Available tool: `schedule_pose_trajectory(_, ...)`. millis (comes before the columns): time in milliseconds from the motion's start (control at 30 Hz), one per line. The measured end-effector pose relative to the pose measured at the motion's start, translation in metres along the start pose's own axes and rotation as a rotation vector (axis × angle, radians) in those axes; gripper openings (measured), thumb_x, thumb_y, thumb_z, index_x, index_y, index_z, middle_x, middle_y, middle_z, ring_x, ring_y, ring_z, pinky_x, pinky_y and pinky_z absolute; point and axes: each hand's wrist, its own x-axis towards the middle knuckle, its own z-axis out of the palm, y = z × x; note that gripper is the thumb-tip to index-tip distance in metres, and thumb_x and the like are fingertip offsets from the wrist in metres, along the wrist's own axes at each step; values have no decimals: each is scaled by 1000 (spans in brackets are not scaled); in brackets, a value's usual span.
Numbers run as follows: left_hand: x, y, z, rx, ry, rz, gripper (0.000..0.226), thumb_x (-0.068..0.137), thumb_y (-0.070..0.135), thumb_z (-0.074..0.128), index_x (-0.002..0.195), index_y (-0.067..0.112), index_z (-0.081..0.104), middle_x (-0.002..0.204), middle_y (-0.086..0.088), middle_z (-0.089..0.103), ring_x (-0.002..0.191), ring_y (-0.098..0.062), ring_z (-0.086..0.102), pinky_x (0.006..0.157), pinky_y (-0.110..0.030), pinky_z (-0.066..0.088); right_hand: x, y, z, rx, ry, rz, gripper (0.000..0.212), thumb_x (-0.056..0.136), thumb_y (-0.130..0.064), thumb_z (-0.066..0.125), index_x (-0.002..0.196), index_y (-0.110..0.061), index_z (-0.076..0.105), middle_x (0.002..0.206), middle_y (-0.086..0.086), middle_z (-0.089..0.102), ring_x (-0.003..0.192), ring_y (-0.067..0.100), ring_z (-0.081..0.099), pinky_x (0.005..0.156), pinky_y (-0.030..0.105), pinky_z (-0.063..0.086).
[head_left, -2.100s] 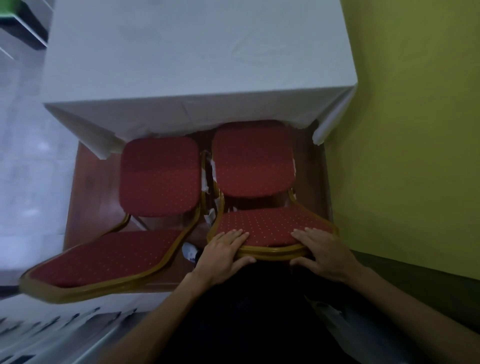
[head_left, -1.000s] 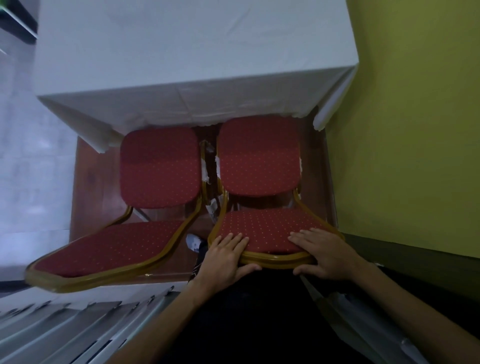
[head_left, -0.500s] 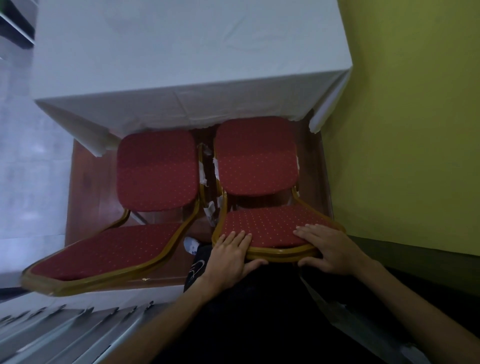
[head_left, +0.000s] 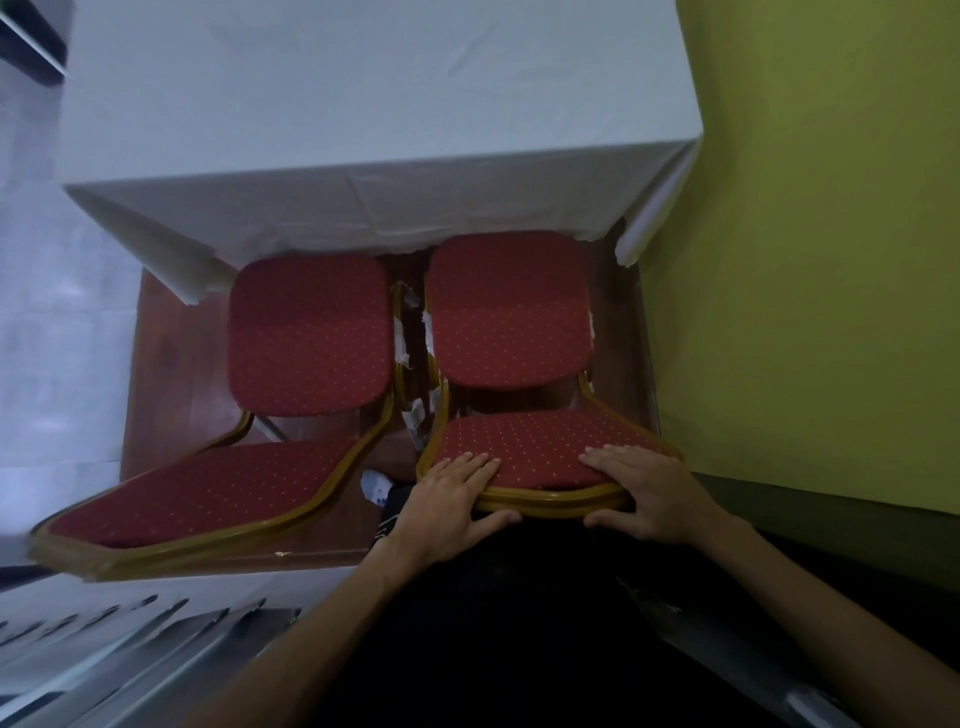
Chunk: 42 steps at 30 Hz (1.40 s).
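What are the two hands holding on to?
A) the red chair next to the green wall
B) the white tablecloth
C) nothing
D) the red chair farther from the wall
A: the left hand and right hand both grip the backrest top of the red chair beside the green wall.

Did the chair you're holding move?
No. The right chair still has its seat front at the tablecloth hem, like before.

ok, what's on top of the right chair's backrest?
Both hands: the left hand and right hand grip the right chair's backrest, fingers over its padded front, thumbs on its near edge. The rail beneath the palms is covered.
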Motion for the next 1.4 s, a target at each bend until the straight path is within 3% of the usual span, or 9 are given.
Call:
schedule_pose_trajectory(633,-1,-1,-6,23,-38,15,91,88,83,26,155,21,28,158,-1,32,146,-19,26,120,-38,19,4,-7,-1,9,22,28,91,78,-88,49,141,-22,55,140,0,58,129,20,55,111,39,37)
schedule_pose_trajectory(867,-7,-13,-21,-7,-109,84,90,89,81,27,156,23,20,161,-1,25,148,-18,19,122,-38,15,8,-18,-3,30,-17,44,88,81,-86,46,146,-27,47,147,-3,51,135,15,47,114,31,26)
schedule_pose_trajectory(1100,-17,-59,-51,51,-96,102,91,88,83,24,157,23,19,161,0,25,148,-18,19,121,-37,13,40,-69,1,70,21,22,84,84,-84,47,148,-30,44,150,-8,46,139,12,42,115,40,35)
schedule_pose_trajectory(1400,-84,-156,-85,74,-102,-26,92,87,83,27,156,22,22,159,-2,29,147,-21,23,119,-38,18,109,-158,22,88,-3,-43,78,89,-78,44,148,-26,45,151,-5,46,139,14,41,116,40,32)
